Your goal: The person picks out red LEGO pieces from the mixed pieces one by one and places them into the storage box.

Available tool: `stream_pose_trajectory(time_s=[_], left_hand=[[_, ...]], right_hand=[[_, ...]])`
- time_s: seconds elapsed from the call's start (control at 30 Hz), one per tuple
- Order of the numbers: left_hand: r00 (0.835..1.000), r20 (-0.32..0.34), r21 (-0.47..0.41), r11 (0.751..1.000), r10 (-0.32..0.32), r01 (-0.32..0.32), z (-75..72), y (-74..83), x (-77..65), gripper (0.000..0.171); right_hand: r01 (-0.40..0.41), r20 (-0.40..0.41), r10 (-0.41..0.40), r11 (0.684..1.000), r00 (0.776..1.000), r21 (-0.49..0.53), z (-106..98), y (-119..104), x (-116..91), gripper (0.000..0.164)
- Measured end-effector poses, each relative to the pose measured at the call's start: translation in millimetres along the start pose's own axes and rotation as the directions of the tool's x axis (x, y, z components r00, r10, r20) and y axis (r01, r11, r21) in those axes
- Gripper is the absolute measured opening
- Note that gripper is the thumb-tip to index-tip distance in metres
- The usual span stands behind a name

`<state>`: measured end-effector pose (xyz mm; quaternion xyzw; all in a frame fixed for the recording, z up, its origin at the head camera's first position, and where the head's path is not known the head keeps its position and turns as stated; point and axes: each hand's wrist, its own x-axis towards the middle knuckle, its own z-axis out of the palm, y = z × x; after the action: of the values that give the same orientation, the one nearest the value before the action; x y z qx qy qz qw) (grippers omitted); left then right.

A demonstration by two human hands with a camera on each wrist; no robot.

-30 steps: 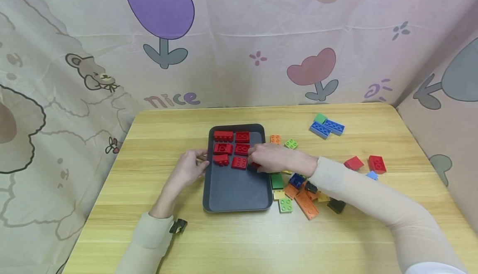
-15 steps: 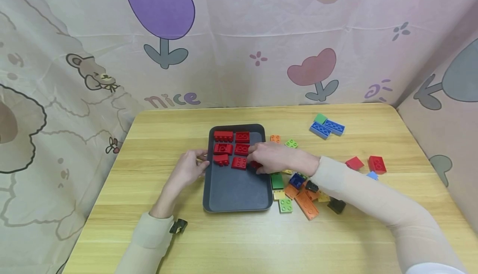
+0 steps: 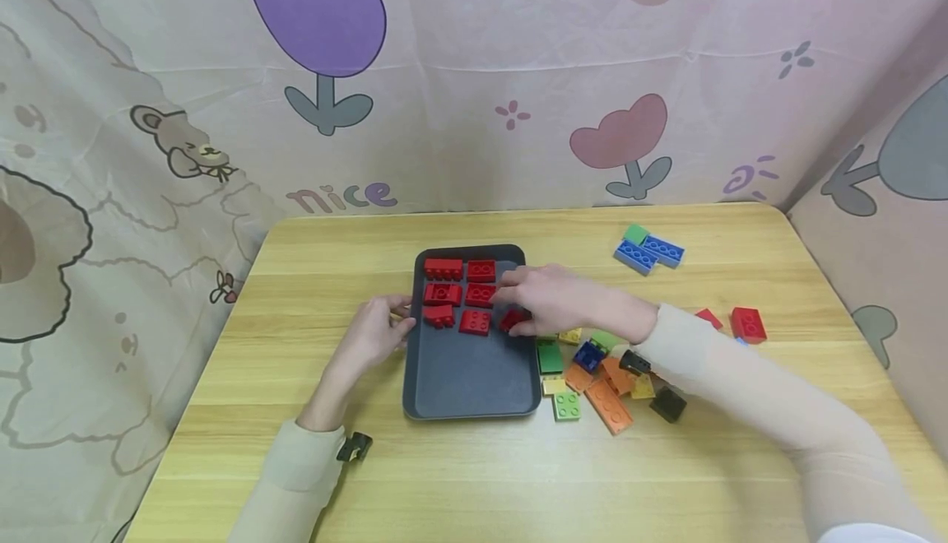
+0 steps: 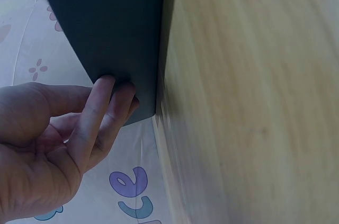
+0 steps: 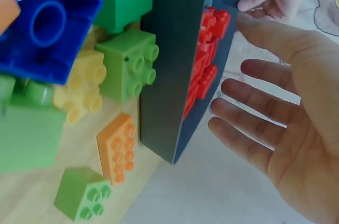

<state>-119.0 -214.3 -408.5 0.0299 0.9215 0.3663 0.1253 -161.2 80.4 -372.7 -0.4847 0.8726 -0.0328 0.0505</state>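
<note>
A dark grey tray [image 3: 474,382] lies on the wooden table with several red toy building bricks [image 3: 443,294] in rows in its far half. My left hand [image 3: 374,331] is at the tray's left side, its fingertips touching the outer wall [image 4: 116,28] in the left wrist view. Over the tray's right rim reaches my right hand [image 3: 555,300], beside a red brick [image 3: 511,320] at the right end of the nearest row. In the right wrist view the fingers of that hand [image 5: 296,107] are spread apart with nothing between them. The hand partly covers that brick in the head view.
Green, yellow, orange and dark blue bricks [image 3: 590,357] lie loose beside the tray's right side. A red brick [image 3: 748,325] sits farther right. Two blue bricks [image 3: 635,257] and a green one [image 3: 635,234] lie near the back edge. A patterned curtain [image 3: 474,115] hangs behind the table.
My right hand has drawn slightly back and to the right, its fingers loosened from the red brick, which now shows more. My left hand and the tray have stayed in place.
</note>
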Motion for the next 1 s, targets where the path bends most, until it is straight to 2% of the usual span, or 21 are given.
stream_pose_trajectory(time_s=[0.23,0.57,1.0], left_hand=[[1.0,0.004,-0.005,1.0,-0.007,0.007,-0.4,0.5,0.0,0.041],[1.0,0.005,-0.005,1.0,-0.005,0.005,0.1,-0.1,0.2,0.041],[1.0,0.011,-0.016,1.0,-0.016,0.016,0.2,-0.1,1.7,0.041]], right_hand=[[-0.025,-0.014,0.025,0.999,1.0,-0.024,-11.1,6.1,-13.4,0.054],[-0.123,-0.03,0.124,0.992,0.992,0.024,-21.6,17.4,-36.7,0.061],[-0.25,-0.012,0.251,0.966,0.968,0.058,-21.3,32.2,-74.5,0.08]])
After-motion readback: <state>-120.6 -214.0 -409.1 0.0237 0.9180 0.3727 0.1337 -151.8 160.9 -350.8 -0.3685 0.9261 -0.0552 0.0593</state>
